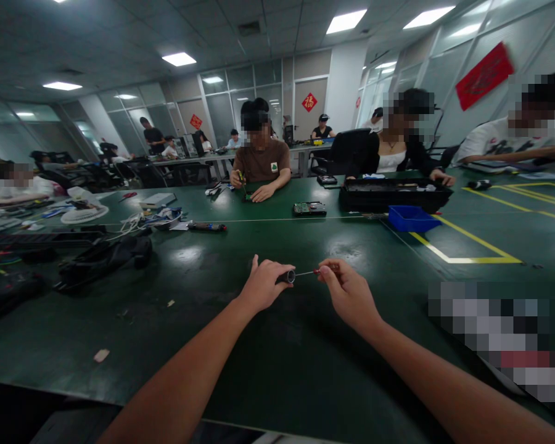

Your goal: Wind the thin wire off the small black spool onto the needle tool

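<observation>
The left hand's point(263, 285) fingers are curled around a short dark handle point(287, 277), its round end facing right and just clear of the thumb. A thin metal rod point(305, 272) runs from that end to the right hand point(346, 290), whose thumb and forefinger pinch the rod's far tip, where a bit of red shows between the fingertips. The other right fingers are folded loosely under the palm. Both hands are held just above the green table point(240, 357), near each other but not touching – only the rod bridges them – and the handle and rod lie roughly level, in the middle of the view.

Both forearms are bare and come in from the lower edge. A small pale scrap point(101, 355) lies on the table well to the left. Farther off on the left sits a black bag point(104, 258), with a screwdriver point(206, 227) beyond it. To the right, yellow tape point(467, 246) marks the surface, with a blue bin point(411, 217) at its far corner, just in front of a long black case point(393, 194). A circuit board point(309, 208) lies left of the case. Across the table a person in a brown shirt point(261, 161) sits with both hands on the table – others sit to either side.
</observation>
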The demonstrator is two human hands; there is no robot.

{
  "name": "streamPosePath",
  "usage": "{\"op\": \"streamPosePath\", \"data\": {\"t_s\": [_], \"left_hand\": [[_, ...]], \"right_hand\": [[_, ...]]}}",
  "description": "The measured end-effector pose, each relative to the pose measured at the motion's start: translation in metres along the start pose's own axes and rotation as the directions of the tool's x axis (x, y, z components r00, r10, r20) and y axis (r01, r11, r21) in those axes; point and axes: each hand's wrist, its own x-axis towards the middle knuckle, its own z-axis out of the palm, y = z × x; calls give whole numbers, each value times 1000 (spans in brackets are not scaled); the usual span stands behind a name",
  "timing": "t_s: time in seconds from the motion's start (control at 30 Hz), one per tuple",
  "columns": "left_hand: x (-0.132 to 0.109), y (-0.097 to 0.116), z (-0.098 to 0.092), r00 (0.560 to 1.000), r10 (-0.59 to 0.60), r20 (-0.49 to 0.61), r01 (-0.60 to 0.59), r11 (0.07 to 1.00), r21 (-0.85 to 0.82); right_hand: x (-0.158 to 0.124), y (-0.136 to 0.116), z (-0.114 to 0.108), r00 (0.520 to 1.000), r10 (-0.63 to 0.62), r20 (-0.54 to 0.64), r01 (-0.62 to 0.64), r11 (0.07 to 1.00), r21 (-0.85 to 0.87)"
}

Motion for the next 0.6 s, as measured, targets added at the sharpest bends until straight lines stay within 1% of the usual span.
{"op": "streamPosePath", "data": {"t_s": [0.1, 0.27, 0.47, 0.6], "left_hand": [[0, -2, 0, 1000, -2, 5, 2, 1000, 9], [0, -1, 0, 1000, 2, 18, -2, 1000, 17], [0, 1, -1, 998, 2, 57, -4, 1000, 27], [1, 0, -1, 999, -10, 49, 11, 1000, -15]], "right_hand": [[0, -3, -2, 1000, -11, -3, 11, 999, -48], [1, -4, -3, 1000, -23, 5, 23, 997, -70], [0, -4, -2, 997, -72, 31, 75, 990, -116], [0, -4, -4, 996, -85, 10, 85, 985, -152]]}}
